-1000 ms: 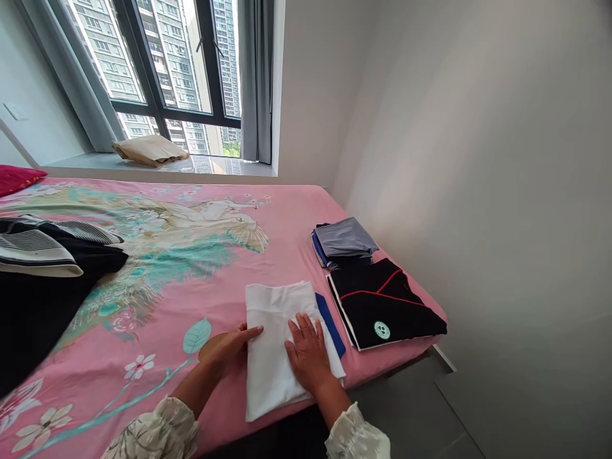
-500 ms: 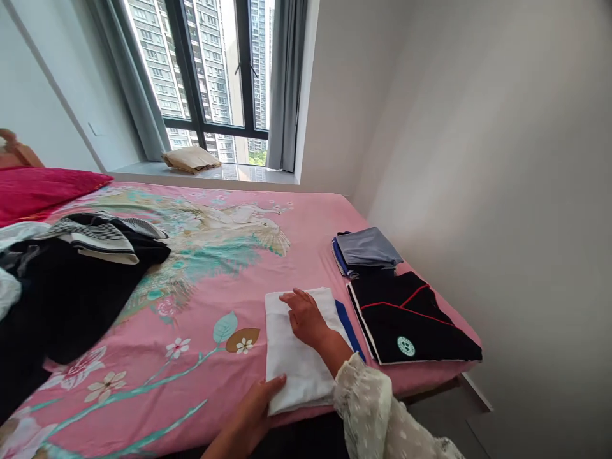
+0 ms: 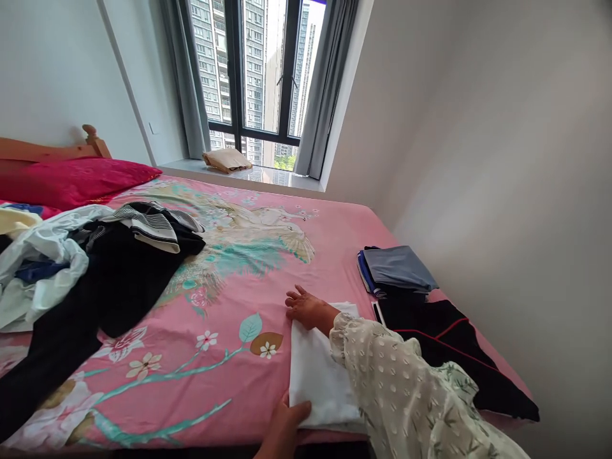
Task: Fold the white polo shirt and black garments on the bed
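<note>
— Pink flowered bed under a tall window, plain walls. What's hidden?
— The right sleeve covers part of the folded white cloth at the bed's near right edge, and part of the black garment to its right. The frame cuts off the left hand: its thumb is on the cloth's near corner, but I cannot tell its grip.
— And the right hand?
— Flat, fingers spread on the cloth's far edge, holding nothing.
— Counts?
— Two hands, one white cloth, one grey folded stack far right, one loose heap left, one red pillow.

Folded cloth beside folded stacks
</note>
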`<control>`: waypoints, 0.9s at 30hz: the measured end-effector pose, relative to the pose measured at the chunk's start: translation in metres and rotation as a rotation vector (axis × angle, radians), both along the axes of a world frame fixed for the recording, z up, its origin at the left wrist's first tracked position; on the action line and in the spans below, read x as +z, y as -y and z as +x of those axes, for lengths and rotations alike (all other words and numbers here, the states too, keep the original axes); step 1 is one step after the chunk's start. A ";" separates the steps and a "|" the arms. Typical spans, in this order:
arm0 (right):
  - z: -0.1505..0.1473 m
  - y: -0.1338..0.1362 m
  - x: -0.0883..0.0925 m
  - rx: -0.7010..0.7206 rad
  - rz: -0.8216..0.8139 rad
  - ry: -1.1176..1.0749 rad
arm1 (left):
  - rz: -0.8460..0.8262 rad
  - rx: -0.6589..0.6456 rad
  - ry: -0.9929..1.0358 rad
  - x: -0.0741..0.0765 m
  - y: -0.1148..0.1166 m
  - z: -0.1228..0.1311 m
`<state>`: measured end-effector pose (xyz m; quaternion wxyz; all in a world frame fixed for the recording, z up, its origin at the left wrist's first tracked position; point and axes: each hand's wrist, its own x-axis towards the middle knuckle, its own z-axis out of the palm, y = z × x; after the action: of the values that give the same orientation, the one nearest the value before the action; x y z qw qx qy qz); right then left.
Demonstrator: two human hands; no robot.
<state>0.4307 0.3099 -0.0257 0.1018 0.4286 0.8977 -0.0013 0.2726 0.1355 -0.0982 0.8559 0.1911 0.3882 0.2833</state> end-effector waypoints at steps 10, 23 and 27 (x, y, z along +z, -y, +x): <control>0.070 0.007 0.130 -0.232 0.306 -0.051 | 0.796 -0.290 -0.437 0.120 -0.138 -0.031; 0.029 0.143 0.022 -0.386 0.495 -0.306 | 1.573 -0.218 -0.902 0.073 -0.118 -0.102; 0.013 0.204 -0.066 -0.476 0.448 -0.406 | 1.424 -0.430 -0.998 -0.001 -0.071 -0.145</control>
<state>0.4438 0.1057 -0.0918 -0.1775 0.6276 0.7531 0.0862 0.1278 0.2063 -0.0991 0.3006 0.8465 0.4032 0.1747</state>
